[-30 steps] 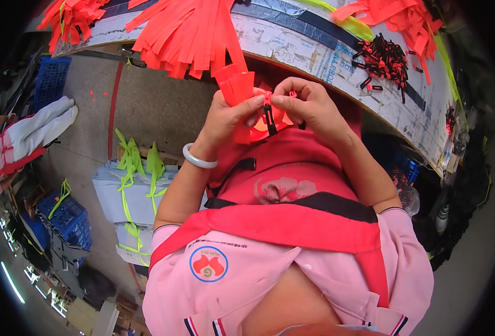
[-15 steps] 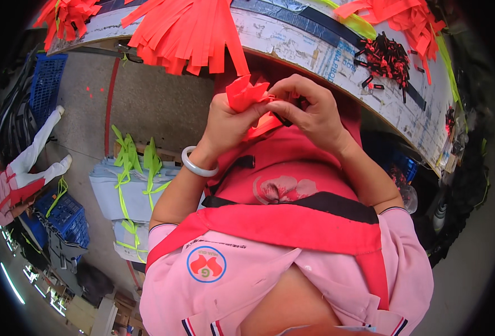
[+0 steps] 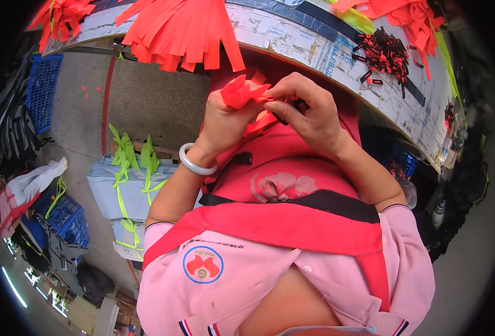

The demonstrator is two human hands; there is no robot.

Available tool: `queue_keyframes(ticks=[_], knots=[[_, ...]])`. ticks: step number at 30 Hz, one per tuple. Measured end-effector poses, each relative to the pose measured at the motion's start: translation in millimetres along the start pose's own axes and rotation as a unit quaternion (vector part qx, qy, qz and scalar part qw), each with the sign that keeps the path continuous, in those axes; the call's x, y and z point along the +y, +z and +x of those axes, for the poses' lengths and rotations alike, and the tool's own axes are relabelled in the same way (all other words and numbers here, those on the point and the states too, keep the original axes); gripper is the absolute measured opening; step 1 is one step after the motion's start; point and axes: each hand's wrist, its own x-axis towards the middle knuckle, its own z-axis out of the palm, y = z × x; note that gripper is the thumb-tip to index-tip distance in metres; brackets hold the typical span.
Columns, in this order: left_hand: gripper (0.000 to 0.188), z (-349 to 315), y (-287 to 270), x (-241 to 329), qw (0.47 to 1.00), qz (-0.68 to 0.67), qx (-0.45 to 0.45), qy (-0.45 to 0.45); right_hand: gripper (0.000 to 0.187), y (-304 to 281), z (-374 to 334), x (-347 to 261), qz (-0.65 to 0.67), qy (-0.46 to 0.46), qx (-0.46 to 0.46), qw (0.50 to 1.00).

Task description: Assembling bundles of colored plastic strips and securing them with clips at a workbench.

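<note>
Close to my apron, my left hand (image 3: 224, 120) is closed around a folded bright red-orange fabric strip (image 3: 239, 94), which bunches up above the thumb. More of the red fabric hangs below the fingers. My right hand (image 3: 316, 115) meets it from the right, thumb and forefinger pinched at the strip's end. A small black piece (image 3: 280, 119) shows beneath the right fingers; its shape is mostly hidden. On the table ahead, a fan of red-orange strips (image 3: 183, 36) drapes over the edge. To its right lies a pile of small black-and-red tabs (image 3: 386, 60).
The worn white table (image 3: 270, 33) curves across the top, with more red strips (image 3: 404, 22) at right. Left of me are stacked pale sheets (image 3: 110, 193) tied with yellow-green strips. Blue crates (image 3: 68, 221) and another person (image 3: 20, 196) are farther left.
Both hands stay together at the strip with almost the same grip. The view has shifted slightly. The person at the far left has changed posture, the white-clad legs now lower.
</note>
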Motion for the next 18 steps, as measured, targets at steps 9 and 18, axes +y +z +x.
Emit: queue_keyframes(ticks=[9,18], knots=[[0.015,0,-6,-1,0.997,0.046,-0.062,-0.027,0.016,5,-7,6,0.003,-0.013,0.020,1.000],[0.014,-1,-6,-7,0.995,0.064,-0.074,-0.017,0.014,0,-4,-1,-0.011,0.013,-0.014,1.000]])
